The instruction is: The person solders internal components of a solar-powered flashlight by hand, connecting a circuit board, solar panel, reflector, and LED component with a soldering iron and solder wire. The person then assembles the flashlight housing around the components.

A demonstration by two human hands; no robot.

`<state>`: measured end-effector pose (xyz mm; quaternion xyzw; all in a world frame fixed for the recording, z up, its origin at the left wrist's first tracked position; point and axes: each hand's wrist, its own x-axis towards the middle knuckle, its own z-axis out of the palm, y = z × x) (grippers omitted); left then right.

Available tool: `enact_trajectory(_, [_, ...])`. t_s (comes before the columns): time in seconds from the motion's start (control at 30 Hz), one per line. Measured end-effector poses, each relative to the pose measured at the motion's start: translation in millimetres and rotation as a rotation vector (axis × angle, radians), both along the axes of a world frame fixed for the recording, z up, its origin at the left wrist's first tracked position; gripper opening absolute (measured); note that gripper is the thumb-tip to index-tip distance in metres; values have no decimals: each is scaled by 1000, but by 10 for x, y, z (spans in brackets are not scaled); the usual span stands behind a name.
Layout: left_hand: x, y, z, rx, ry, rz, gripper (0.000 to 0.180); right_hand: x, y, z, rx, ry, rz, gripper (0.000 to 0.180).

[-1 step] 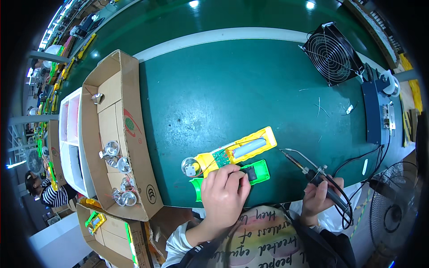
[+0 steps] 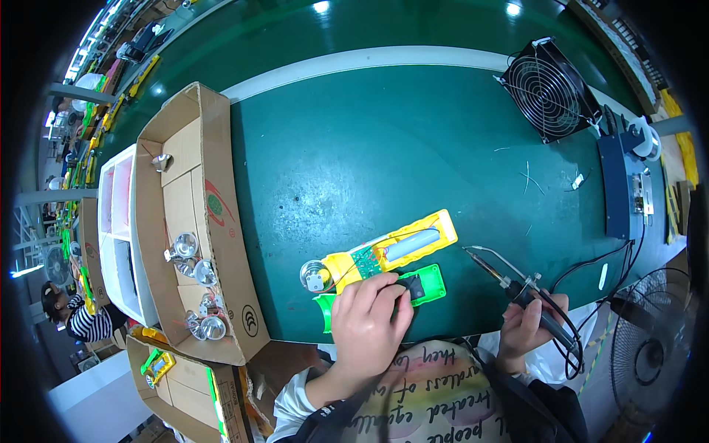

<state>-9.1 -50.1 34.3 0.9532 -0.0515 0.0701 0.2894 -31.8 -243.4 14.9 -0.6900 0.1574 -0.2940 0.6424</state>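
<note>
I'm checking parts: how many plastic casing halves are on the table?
2: the yellow half, beyond the left hand, and the green half, partly hidden by that hand.

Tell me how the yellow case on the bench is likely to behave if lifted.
The yellow case looks like moulded plastic, so it should stay stiff. It may feel heavy for its size, given the thick grey cylinder lying inside. The green circuit board sits exposed, so that part is probably fragile.

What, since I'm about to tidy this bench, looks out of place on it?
Thin, pale scraps lie scattered on the green bench near the black fan, with a small white-and-black bit beside them. Loose and unattached, they look like stray offcuts.
</note>
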Motion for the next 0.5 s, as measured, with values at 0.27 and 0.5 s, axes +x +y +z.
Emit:
enact_trajectory(0.27, [-313,745,70,-39,-61,-76,30,82,-125,28,-42,-65,-33,27])
enact_trajectory(0.5, [-443,926,-199,57,-62,-163,23,133,-237,37,62,-147,5,21])
